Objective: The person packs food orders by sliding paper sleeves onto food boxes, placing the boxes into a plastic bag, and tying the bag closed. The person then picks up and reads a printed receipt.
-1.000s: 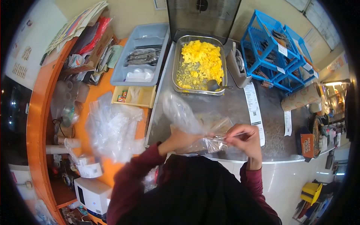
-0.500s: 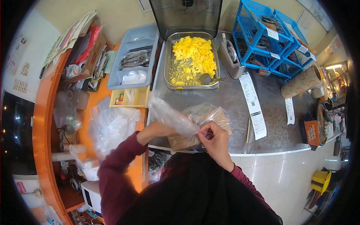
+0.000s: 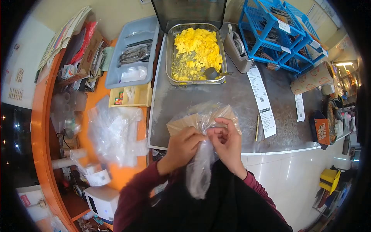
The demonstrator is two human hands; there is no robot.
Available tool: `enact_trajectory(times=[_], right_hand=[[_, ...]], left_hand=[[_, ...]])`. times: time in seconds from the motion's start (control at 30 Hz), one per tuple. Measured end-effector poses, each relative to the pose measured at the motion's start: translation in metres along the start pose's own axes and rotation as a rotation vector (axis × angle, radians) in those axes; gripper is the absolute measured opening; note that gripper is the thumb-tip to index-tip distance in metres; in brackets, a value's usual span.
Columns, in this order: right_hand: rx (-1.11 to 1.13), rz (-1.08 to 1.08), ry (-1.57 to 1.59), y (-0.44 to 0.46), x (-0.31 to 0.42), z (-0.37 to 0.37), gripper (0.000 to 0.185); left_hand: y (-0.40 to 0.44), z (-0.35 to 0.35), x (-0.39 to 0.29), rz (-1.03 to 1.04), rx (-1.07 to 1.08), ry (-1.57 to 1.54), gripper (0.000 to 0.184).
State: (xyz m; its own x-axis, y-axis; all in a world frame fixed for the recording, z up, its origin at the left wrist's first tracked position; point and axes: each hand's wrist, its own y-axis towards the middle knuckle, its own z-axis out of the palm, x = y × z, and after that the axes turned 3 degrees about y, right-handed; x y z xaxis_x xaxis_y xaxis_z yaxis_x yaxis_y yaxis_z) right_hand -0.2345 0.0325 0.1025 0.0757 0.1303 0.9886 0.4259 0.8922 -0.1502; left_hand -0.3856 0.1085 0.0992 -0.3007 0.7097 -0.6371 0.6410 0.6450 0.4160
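A clear plastic bag point(image 3: 200, 170) is gathered at its neck between my two hands, its loose end hanging down toward my body. My left hand point(image 3: 183, 145) has its fingers closed on the gathered plastic. Right beside it, my right hand point(image 3: 226, 145) pinches the same neck, with its index finger bent above. Inside the bag, beyond my hands, brown paper or card packages point(image 3: 181, 124) rest on the dark metal counter. Whatever those packages hold is hidden.
A metal tray point(image 3: 169, 58) of yellow food with a black scoop point(image 3: 211, 73) stands at the back. Left are a blue bin point(image 3: 112, 73) and plastic bags point(image 3: 116, 127); right are receipts point(image 3: 262, 100), a pen point(image 3: 257, 127), blue racks point(image 3: 266, 38) and a paper roll point(image 3: 312, 79).
The loose end of the bag has swung from the upper left down toward my body. My left hand has moved right, to the bag's neck beside my right hand. The camera view has shifted slightly.
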Motion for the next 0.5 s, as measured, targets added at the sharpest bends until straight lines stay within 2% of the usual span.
enact_trajectory(times=[0.07,0.2,0.27,0.5], right_hand=[[0.015,-0.081,-0.080,-0.010,0.005,0.004,0.043],[0.117,-0.321,-0.468,-0.017,0.010,0.003,0.044],[0.101,-0.324,-0.444,-0.017,0.009,0.005,0.040],[0.079,-0.396,-0.539,-0.018,0.012,0.008,0.042]], left_hand=[[-0.009,0.003,-0.007,-0.072,-0.019,0.012,0.024],[-0.018,0.008,-0.002,-0.495,-0.049,-0.505,0.017],[-0.018,0.009,0.000,-0.664,-0.110,-0.806,0.015],[-0.021,0.019,-0.011,-0.691,-0.381,-0.848,0.022]])
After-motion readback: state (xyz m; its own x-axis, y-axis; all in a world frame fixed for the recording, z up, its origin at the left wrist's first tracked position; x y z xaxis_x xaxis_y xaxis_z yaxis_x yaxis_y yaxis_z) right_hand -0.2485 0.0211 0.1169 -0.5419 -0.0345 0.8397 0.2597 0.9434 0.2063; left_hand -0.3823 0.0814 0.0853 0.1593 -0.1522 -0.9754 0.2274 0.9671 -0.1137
